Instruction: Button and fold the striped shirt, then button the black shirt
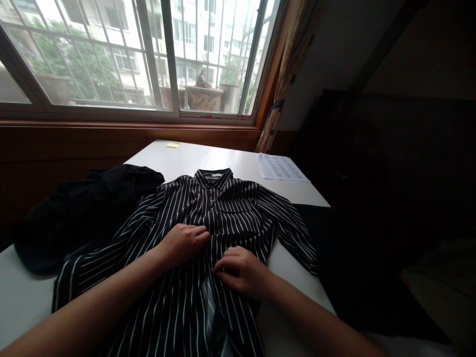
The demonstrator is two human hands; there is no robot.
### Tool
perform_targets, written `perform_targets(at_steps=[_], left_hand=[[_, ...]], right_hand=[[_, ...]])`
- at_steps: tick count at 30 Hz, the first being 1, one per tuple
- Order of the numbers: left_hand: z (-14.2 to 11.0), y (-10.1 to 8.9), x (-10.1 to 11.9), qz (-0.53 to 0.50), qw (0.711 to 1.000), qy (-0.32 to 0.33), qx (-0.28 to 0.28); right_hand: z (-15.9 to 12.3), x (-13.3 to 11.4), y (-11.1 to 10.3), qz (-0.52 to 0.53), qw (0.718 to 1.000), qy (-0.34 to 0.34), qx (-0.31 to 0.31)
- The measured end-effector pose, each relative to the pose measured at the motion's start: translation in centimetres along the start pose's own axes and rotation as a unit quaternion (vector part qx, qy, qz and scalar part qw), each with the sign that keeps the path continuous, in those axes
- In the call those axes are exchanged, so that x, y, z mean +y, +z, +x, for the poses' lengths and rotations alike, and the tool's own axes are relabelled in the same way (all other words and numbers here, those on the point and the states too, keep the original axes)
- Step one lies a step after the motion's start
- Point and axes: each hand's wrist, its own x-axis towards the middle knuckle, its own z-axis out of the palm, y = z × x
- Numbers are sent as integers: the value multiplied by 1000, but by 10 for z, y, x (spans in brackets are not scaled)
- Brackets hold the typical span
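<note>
A black shirt with white stripes [178, 208] lies front up, its collar towards the window and its sleeves spread to both sides. Its front is closed near the collar, while the lower edges part in the middle. My left hand [185, 243] is closed at the front opening, its fingertips pinching the cloth beside the button line. Lower and to the right, my right hand [240, 270] has curled fingers, with thumb and forefinger meeting at the edge of the right front panel. Whether a button sits between the fingers of either hand is hidden.
The shirt rests on a white table [238, 157]. Dark clothes [85, 213] are heaped at the left, and printed sheets [282, 167] lie at the back right. A yellow sticky note [172, 145] is near the far edge. Beyond stands a barred window [171, 59] with a curtain [277, 114].
</note>
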Motion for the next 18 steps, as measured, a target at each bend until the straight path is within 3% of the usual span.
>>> perform_targets(at_steps=[8, 18], left_hand=[[-2, 8, -11, -91, 992, -80, 34], [-3, -1, -22, -90, 990, -99, 44]], right_hand=[[1, 2, -6, -100, 993, 59, -2], [-1, 12, -14, -153, 975, 134, 94]])
